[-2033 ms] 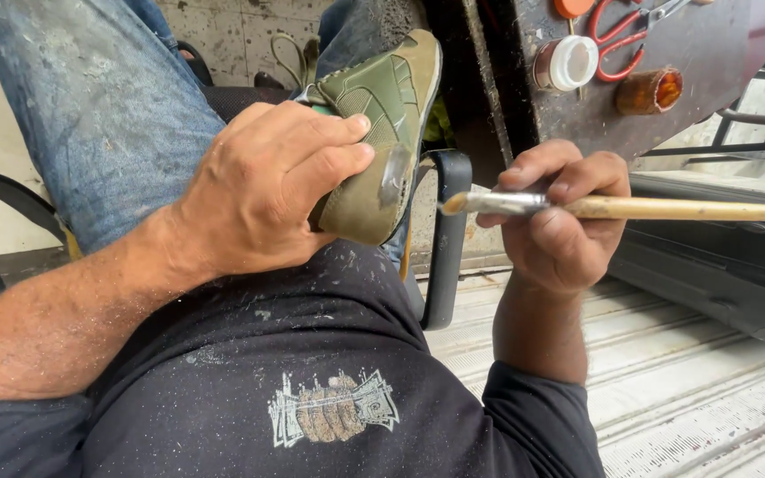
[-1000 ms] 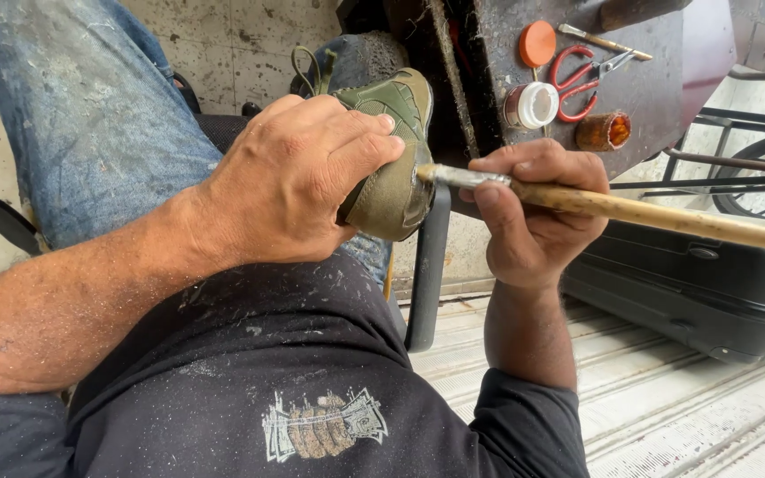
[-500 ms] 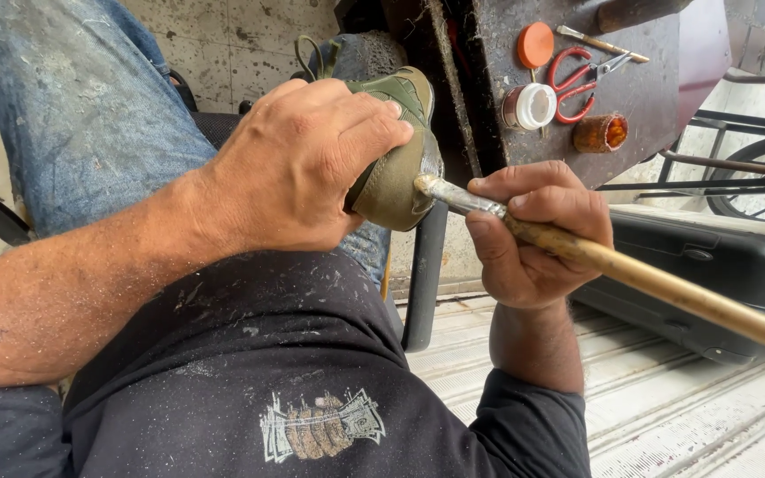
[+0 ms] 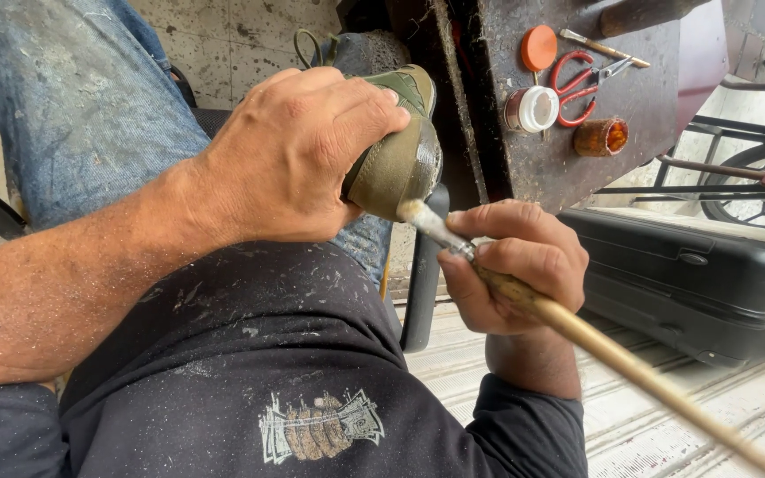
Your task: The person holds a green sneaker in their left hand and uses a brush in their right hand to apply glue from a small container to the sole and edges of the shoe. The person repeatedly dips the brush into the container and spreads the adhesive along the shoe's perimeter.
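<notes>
- Your left hand [image 4: 298, 155] is closed over the olive-green fabric shoe with a rubber toe edge [image 4: 400, 159]. The fingers wrap across the top and hold it steady above your lap, near the middle of the view.
- Your right hand [image 4: 511, 265] grips a long brush with a pale wooden handle and a metal ferrule [image 4: 524, 296], with thumb and fingers pinched close behind the ferrule. The handle runs down to the near right corner.
- The pale bristle tip touches the lower edge of the toe, just where the rubber meets the fabric.
- How far the work is: the brush is on the toe edge, so I judge that the coating of this part is in progress. The rubber looks a little shiny there, but I cannot tell how much of the edge is already covered, because your left hand hides most of the shoe.
- The rest of the sole line is not visible, so what is left cannot be read.
- On the far right, a dark worn wooden work surface [image 4: 506, 150] carries a small open jar with a white rim [image 4: 531, 109], an orange round lid [image 4: 538, 48], red-handled scissors [image 4: 582, 84], a thin second brush [image 4: 604, 49] and a small amber jar lying on its side [image 4: 601, 137].
- A black hard plastic case [image 4: 701, 283] lies on the floor at the right, well apart from your hands.
- Your dark apron with pale dust specks [image 4: 250, 354] fills the near part.
</notes>
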